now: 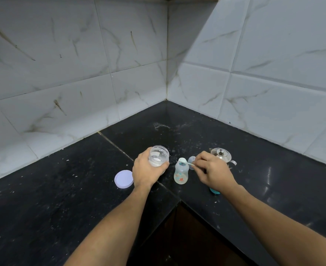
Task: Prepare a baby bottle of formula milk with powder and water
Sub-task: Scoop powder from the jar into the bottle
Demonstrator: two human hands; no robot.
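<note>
**Scoop over the open bottle**

The left hand (147, 167) is wrapped around a clear jar (158, 155) with its lid off, holding it just above the black counter (62, 198); white powder (155, 162) shows low inside it. The jar's white lid (123, 178) lies flat on the counter just to the left of that hand's wrist.

The right hand (214, 170) pinches the handle of a small pale scoop (183, 161) between thumb and fingers, the bowl of the scoop sitting over the mouth of the baby bottle (181, 172). The bottle stands upright and uncapped between the two hands, close to the right hand's fingertips. A clear dome cap (192, 160) lies just beyond those fingertips. A small steel kettle (221, 154) stands behind the right hand, partly hidden by it. A teal piece (214, 191) peeks out under the right wrist; what it is cannot be made out.
</note>
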